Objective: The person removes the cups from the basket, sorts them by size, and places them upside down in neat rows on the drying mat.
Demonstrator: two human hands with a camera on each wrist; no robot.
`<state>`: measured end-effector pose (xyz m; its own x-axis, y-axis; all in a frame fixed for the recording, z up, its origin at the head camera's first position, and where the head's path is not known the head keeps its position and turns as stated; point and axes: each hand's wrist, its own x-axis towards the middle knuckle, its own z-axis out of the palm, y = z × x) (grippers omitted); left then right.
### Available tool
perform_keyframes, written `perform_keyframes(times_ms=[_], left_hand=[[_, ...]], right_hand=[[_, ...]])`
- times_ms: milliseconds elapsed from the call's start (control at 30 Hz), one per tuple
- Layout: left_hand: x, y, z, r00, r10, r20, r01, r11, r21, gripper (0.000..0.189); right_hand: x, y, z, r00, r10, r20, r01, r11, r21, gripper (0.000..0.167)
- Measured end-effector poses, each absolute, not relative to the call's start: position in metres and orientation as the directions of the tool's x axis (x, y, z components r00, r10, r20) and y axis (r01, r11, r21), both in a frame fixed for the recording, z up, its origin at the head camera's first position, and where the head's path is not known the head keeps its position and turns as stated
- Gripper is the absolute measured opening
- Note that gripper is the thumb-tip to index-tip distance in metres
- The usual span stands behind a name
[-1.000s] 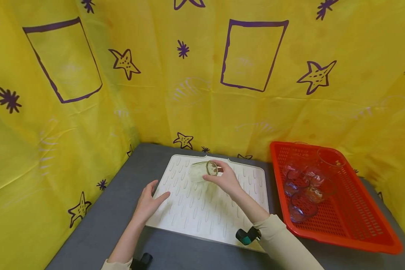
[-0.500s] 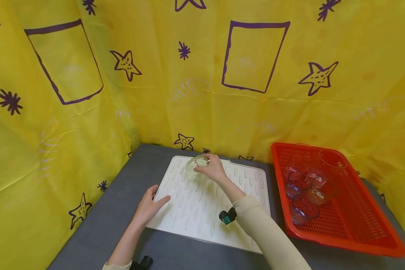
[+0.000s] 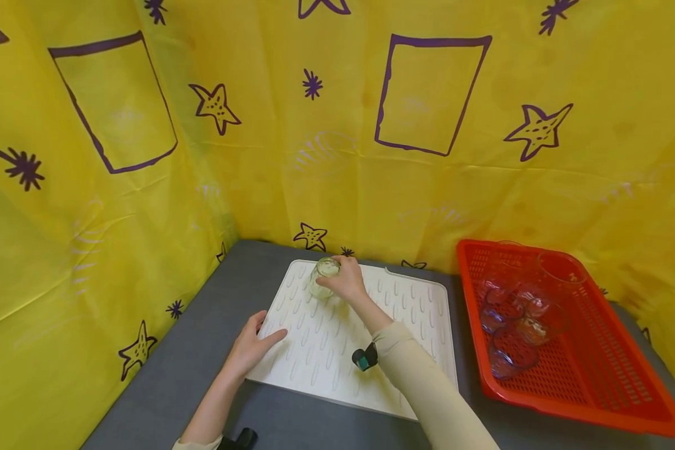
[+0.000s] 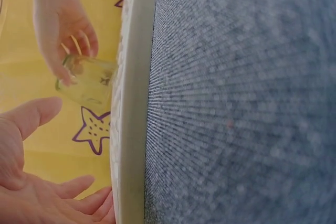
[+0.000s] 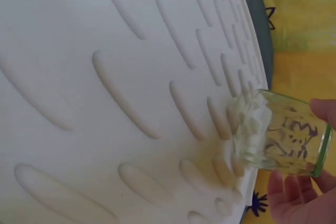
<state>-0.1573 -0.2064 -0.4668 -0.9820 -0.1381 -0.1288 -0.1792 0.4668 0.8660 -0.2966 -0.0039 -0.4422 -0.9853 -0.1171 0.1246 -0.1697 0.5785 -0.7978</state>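
Note:
A pale green drinking glass (image 3: 319,286) stands on the far left part of a white ridged drying mat (image 3: 329,362). My right hand (image 3: 345,279) holds it by its upper end, thumb on one side and fingers on the other. In the right wrist view the glass (image 5: 283,135) has a faceted lower part against the mat; I cannot tell which end is its mouth. My left hand (image 3: 249,350) lies at the mat's left edge, thumb spread from relaxed fingers, gripping nothing. In the left wrist view its fingertips (image 4: 102,205) are close to the mat's edge.
To the right of the mat, a red plastic basket (image 3: 585,414) contains several clear glasses (image 3: 512,356), grouped toward its left and back. A grey tabletop (image 3: 202,325) surrounds the mat. Yellow cloth (image 3: 337,181) with purple drawings hangs behind and at the sides.
My right hand has moved the glass left and back over the mat, turning it from tilted to upright on the surface. My left hand has stayed nearly still.

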Motion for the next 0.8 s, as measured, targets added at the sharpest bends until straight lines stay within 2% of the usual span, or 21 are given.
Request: perform_keyframes(times_ms=[333, 800], left_hand=[[-0.157, -0.206, -0.469, -0.981, -0.134, -0.142, -0.19, 0.487, 0.853, 0.082], [-0.157, -0.205, -0.469, -0.978, -0.143, -0.149, -0.202, 0.515, 0.833, 0.08]], right_hand=[[-0.297, -0.011, -0.452, -0.989, -0.088, 0.117, -0.145, 0.524, -0.84, 0.072], [-0.297, -0.016, -0.459, -0.987, -0.119, 0.105, -0.155, 0.571, -0.807, 0.076]])
